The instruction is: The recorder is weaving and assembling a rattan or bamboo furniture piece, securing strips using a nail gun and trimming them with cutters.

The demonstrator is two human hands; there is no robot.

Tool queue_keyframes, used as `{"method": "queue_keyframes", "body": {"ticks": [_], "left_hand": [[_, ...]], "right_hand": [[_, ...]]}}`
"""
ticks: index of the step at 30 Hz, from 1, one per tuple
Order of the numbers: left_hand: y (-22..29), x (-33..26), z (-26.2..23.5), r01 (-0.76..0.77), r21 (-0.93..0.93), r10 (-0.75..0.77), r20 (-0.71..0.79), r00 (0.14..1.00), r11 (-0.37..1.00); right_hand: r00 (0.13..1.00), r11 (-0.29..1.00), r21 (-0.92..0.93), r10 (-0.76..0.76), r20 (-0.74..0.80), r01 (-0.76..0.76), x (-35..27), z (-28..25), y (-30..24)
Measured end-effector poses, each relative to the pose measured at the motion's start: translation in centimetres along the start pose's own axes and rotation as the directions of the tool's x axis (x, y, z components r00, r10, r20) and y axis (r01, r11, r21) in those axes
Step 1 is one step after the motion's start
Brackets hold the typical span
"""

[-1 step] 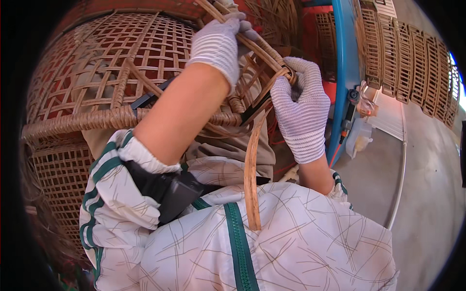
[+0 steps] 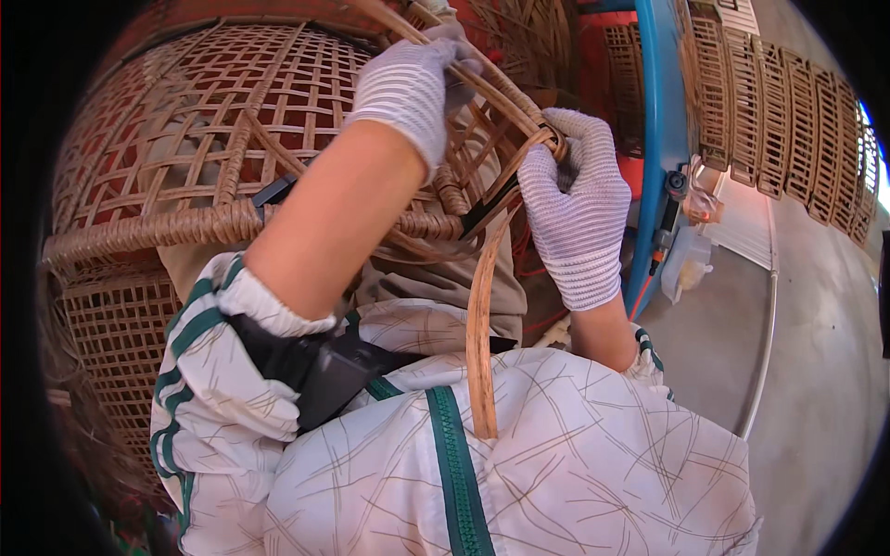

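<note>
Gloved hands work a woven rattan chair (image 2: 185, 167): the left hand (image 2: 408, 88), at 12 o'clock, has its grip clamped on the frame rod (image 2: 491, 88), while the right hand (image 2: 579, 208), at 2 o'clock, is closed on a flat rattan strip (image 2: 480, 343) trailing toward 6 o'clock. Bent too sharply at the rod, the strip could likely kink or split; a slack grip might loosen the wrap.
</note>
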State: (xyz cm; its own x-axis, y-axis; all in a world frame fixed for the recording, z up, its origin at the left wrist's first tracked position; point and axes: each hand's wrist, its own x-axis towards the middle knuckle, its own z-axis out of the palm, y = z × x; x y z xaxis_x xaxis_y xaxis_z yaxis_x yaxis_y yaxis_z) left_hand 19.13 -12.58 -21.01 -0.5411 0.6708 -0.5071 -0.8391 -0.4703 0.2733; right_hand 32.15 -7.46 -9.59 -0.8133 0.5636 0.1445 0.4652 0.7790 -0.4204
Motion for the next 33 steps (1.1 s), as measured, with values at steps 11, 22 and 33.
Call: {"method": "queue_keyframes", "body": {"ticks": [11, 22, 33], "left_hand": [[0.4, -7.5, 0.9, -0.658, 0.750, 0.385, 0.629, 0.675, -0.071], [1.1, -6.0, 1.0, -0.634, 0.763, 0.217, 0.603, 0.768, 0.122], [1.4, -5.6, 0.7, -0.699, 0.712, 0.235, 0.670, 0.705, 0.065]], "right_hand": [[1.000, 0.990, 0.143, -0.007, -0.005, 0.008, 0.2, 0.6, 0.8], [0.973, 0.911, 0.348, 0.183, 0.144, -0.222, 0.4, -0.1, 0.6], [0.979, 0.923, 0.348, 0.110, 0.170, -0.164, 0.2, -0.4, 1.1]]}}
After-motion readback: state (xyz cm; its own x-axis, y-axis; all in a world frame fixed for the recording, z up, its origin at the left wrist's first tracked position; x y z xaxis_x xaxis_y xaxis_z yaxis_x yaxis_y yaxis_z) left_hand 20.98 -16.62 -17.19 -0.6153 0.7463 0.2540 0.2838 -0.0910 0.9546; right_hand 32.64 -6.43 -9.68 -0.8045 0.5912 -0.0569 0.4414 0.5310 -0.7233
